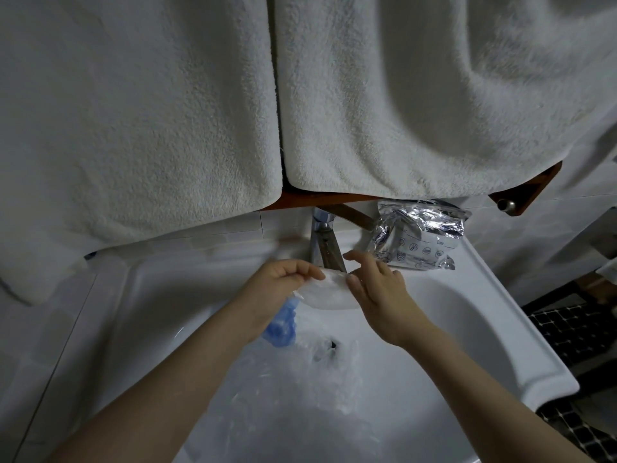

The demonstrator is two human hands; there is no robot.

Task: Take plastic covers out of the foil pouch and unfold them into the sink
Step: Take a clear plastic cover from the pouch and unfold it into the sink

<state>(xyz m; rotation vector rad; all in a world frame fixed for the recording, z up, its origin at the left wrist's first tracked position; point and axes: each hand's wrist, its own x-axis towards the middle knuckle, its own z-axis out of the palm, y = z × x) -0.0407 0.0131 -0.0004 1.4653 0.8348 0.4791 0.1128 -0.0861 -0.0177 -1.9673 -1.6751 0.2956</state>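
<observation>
Pinching one end of a folded plastic cover between thumb and curled fingers, the left hand holds it above the sink, just in front of the tap. The right hand meets the cover's other end: its thumb presses against the edge while the fingers are loosely spread and raised, so only the thumb's contact is clear. The cover is pale and translucent, and its lower edge is hard to separate from the white basin behind it. Below the left wrist hangs a blue, crumpled piece of plastic; whether the left hand holds it too is hidden. Further down in the basin lie clear unfolded covers, so thin that their outlines blur into the porcelain and partly veil the drain. The foil pouch rests crumpled on the sink's back rim, right of the tap. White towels hang above, cut off at the top.
</observation>
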